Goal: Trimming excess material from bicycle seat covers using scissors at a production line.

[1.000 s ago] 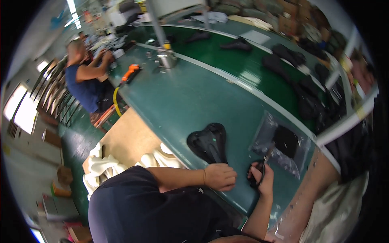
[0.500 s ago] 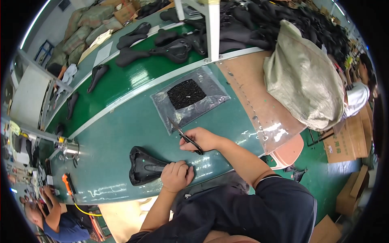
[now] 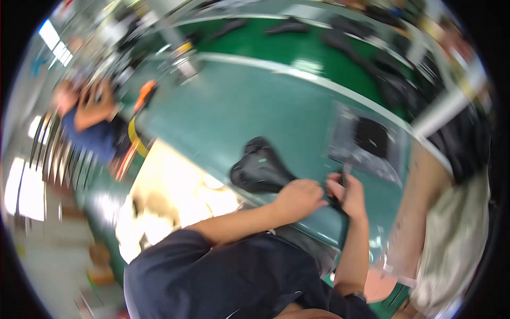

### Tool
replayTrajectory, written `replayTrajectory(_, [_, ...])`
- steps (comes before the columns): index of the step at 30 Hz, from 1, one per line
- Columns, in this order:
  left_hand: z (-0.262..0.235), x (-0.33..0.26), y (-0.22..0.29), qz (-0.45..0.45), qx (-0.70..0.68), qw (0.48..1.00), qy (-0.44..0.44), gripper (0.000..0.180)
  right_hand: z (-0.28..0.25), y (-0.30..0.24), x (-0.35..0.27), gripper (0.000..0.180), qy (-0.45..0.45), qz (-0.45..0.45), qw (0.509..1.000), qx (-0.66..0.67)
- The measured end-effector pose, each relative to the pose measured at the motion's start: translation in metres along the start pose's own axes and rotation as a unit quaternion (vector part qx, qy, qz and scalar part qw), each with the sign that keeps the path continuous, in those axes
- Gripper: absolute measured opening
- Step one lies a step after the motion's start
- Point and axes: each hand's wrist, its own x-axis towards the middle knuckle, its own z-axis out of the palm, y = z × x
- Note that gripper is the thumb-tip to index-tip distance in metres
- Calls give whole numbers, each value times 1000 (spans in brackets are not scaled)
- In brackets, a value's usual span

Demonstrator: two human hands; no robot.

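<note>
Your left hand (image 3: 298,198) is curled shut on the narrow end of the black saddle (image 3: 258,170), which lies on the teal table (image 3: 234,106). Your right hand (image 3: 346,192) grips a thin dark tool (image 3: 344,178) just beside it; blur hides details.

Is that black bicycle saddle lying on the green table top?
Yes, the black bicycle saddle lies on the green table top, just beyond the left hand.

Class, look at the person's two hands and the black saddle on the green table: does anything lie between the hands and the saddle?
Nothing visible does. The left hand rests at the narrow end of the saddle, and the right hand is right beside it with a dark tool; blur hides the exact contact.
</note>
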Motion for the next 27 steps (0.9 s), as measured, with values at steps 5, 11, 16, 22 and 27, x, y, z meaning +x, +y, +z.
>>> replayTrajectory(5, [-34, -6, -39, 78, -56, 980, -176, 20, 12, 12, 8, 21, -21, 25, 998, 54])
replayTrajectory(11, [-42, 14, -56, 182, -81, 955, -221, 14, 11, 12, 2, 22, -14, 32, 997, 72])
replayTrajectory(16, [-30, 13, -64, 244, -129, 947, -164, 11, 9, 11, 5, 21, -6, 22, 997, 71])
replayTrajectory(22, [-18, 14, -62, 225, -133, 955, -141, 14, 8, 12, 8, 20, 2, 29, 997, 71])
replayTrajectory(27, [-20, 18, -69, 199, -189, 946, -174, 16, 7, 13, 7, 21, -13, 31, 998, 61])
